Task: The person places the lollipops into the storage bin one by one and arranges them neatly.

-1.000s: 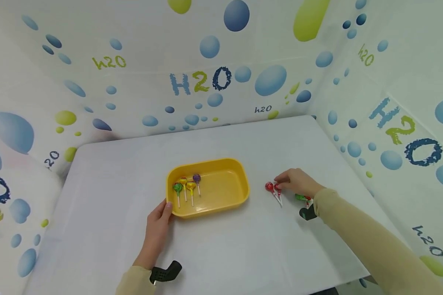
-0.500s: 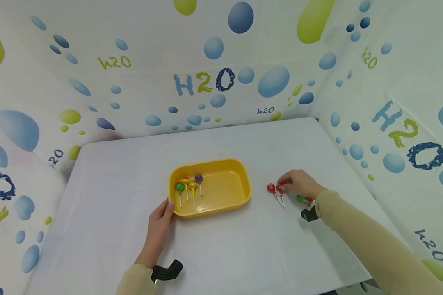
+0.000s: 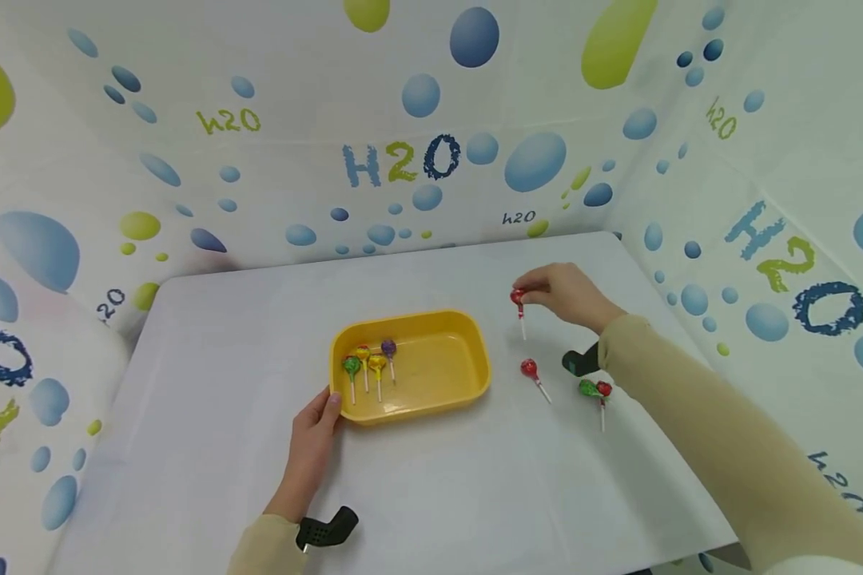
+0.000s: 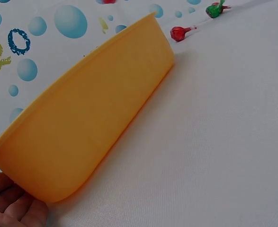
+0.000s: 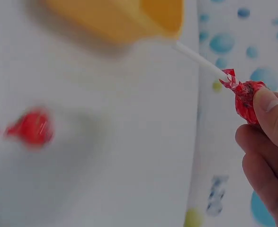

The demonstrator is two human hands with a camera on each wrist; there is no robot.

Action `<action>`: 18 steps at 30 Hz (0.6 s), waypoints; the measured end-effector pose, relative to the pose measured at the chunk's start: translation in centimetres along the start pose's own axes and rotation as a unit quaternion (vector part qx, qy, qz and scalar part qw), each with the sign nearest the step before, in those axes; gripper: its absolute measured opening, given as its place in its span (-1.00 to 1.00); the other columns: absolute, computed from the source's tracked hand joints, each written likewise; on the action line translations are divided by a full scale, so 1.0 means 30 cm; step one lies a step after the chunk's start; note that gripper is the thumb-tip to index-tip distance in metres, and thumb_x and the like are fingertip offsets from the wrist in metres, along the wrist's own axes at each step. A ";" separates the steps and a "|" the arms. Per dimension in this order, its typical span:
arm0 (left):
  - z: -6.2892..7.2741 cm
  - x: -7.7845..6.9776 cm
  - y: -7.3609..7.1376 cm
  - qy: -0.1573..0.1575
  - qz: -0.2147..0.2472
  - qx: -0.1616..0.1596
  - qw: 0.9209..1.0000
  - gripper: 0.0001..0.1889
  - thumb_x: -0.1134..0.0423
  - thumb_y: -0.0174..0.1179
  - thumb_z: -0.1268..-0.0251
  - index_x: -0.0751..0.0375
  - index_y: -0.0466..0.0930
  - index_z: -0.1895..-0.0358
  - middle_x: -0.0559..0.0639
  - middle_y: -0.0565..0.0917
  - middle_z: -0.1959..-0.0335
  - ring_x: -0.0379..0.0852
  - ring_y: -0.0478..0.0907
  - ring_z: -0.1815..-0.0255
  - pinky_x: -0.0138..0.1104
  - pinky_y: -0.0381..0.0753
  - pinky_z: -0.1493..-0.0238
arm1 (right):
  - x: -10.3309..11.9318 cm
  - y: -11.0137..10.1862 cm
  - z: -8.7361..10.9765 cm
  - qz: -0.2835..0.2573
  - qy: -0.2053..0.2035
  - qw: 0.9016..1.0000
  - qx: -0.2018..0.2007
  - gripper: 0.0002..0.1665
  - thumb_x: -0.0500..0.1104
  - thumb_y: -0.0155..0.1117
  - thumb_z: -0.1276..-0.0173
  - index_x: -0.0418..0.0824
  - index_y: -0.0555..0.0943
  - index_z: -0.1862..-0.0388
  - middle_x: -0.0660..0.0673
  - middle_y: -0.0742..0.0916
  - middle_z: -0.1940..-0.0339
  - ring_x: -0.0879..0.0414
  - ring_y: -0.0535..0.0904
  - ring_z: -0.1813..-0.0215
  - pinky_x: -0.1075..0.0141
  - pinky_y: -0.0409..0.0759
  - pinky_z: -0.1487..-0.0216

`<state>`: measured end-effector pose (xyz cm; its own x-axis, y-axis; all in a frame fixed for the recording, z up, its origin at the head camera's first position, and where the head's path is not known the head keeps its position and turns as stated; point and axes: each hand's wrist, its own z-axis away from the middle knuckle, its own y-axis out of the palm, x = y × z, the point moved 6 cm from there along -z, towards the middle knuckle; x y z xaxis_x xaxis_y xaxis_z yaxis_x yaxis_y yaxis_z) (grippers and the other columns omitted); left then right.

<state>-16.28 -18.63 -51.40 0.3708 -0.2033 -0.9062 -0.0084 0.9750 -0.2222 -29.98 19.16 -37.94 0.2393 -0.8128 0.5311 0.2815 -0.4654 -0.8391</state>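
Observation:
My right hand point(image 3: 565, 297) pinches a red-wrapped lollipop point(image 3: 517, 297) by its head, raised over the table right of the yellow tray point(image 3: 420, 411). In the right wrist view the lollipop's white stick point(image 5: 200, 61) points away from the thumb. My left hand point(image 3: 312, 435) grips the tray's near left corner, thumb at the rim and fingers against the outer wall. Inside the tray's left half lie a green lollipop point(image 3: 351, 365), two yellow lollipops point(image 3: 377, 363) and a purple lollipop point(image 3: 389, 347).
Another red lollipop point(image 3: 529, 368) lies on the white table point(image 3: 439, 495) right of the tray. Farther right, a green lollipop point(image 3: 587, 388) and a red lollipop point(image 3: 604, 389) lie together. Patterned sheeting point(image 3: 295, 160) stands behind the table and at its sides.
My right hand has lifted one of the two neighbouring red lollipops off the table and moved it away from me, slightly left. My left hand stays at the tray's corner.

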 end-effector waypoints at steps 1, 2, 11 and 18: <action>0.001 0.001 -0.002 0.002 0.003 -0.002 1.000 -0.38 0.02 -0.15 -0.71 0.30 0.08 -0.62 0.22 0.23 -0.62 0.14 0.24 -0.61 -0.13 0.34 -0.48 | 0.045 0.011 -0.024 0.001 -0.007 1.000 0.002 -0.62 -0.19 0.29 -0.50 -0.23 0.67 -0.24 -0.20 0.78 -0.09 -0.08 0.68 -0.10 0.01 0.68 -0.27; 0.001 0.003 -0.004 0.004 0.007 -0.003 1.000 -0.38 0.03 -0.15 -0.71 0.31 0.09 -0.61 0.23 0.23 -0.62 0.13 0.25 -0.61 -0.14 0.35 -0.48 | 0.091 0.028 -0.047 0.000 -0.013 1.000 0.007 -0.63 -0.19 0.29 -0.50 -0.22 0.68 -0.23 -0.18 0.78 -0.09 -0.06 0.68 -0.09 0.03 0.69 -0.27; -0.001 0.000 0.005 0.013 0.024 -0.009 1.000 -0.41 0.07 -0.12 -0.70 0.33 0.15 -0.59 0.24 0.29 -0.59 0.14 0.29 -0.59 -0.12 0.38 -0.47 | 0.371 0.300 -0.204 0.052 -0.069 0.991 0.101 -0.73 -0.19 0.33 -0.46 -0.17 0.75 -0.09 -0.08 0.81 -0.04 0.03 0.67 -0.07 0.21 0.66 -0.28; 0.002 0.006 -0.002 0.008 0.027 -0.019 0.999 -0.41 0.07 -0.10 -0.69 0.33 0.17 -0.58 0.26 0.30 -0.58 0.16 0.27 -0.59 -0.04 0.35 -0.52 | 0.406 0.491 -0.279 0.124 -0.078 0.973 0.181 -0.89 -0.23 0.38 -0.41 -0.20 0.77 0.14 -0.05 0.80 0.19 0.11 0.63 0.13 0.28 0.69 -0.07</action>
<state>-16.15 -18.71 -51.52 0.3532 -0.1514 -0.9232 -0.0639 0.9806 -0.1853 -30.69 -0.52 -44.81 0.4713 -0.8081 0.3532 0.4988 -0.0860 -0.8624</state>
